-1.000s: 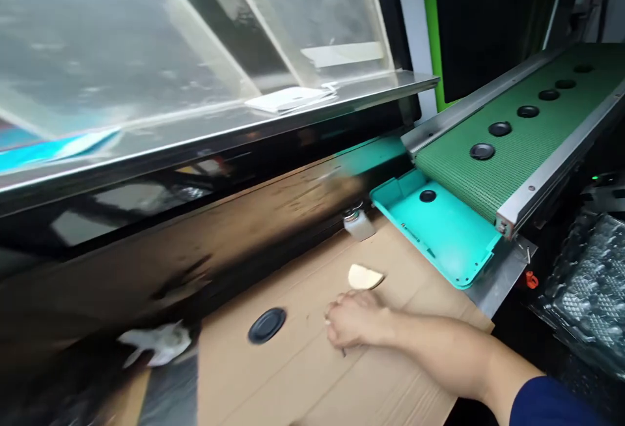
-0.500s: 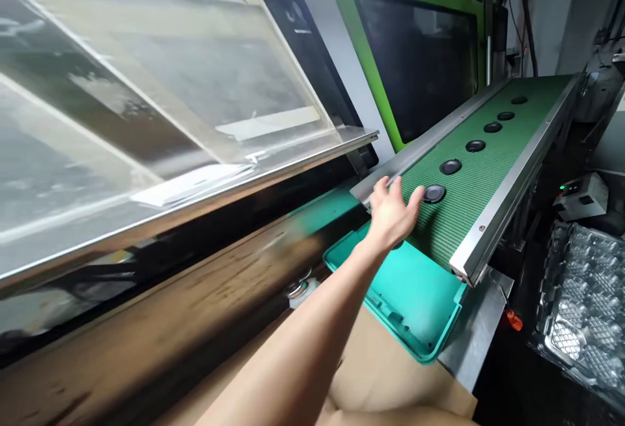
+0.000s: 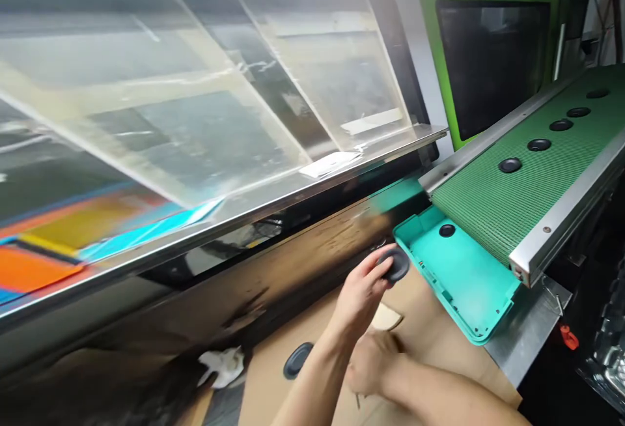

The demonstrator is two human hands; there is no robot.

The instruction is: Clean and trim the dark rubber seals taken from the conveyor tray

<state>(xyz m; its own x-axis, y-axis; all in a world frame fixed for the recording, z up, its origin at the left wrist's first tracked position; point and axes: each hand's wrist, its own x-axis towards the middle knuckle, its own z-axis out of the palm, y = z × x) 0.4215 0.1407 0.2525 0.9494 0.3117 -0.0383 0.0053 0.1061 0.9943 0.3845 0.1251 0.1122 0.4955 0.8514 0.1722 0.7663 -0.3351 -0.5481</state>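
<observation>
My left hand (image 3: 365,286) is closed on a black round cap-like disc (image 3: 395,266), pinching it at the left edge, just outside the near rim of a teal tray (image 3: 481,283). Another black disc lies inside that tray. Below, my right hand (image 3: 375,362) is curled into a fist over the cardboard (image 3: 420,322); whatever it holds is hidden. A pale, flat piece (image 3: 387,316) shows just beyond this fist. To the left, an oval-looking black disc (image 3: 297,361) rests on the cardboard.
A green conveyor belt (image 3: 488,201) with metal side rails carries several black discs and ends above the teal tray. Clear sloping panels (image 3: 322,87) rise along the left. Crumpled white material (image 3: 222,367) lies at lower left; a red clip (image 3: 569,338) hangs at right.
My left hand has come back from the belt's end with a black disc in it. The nearest belt disc is gone from its place. The view has turned left, showing my right fist.
</observation>
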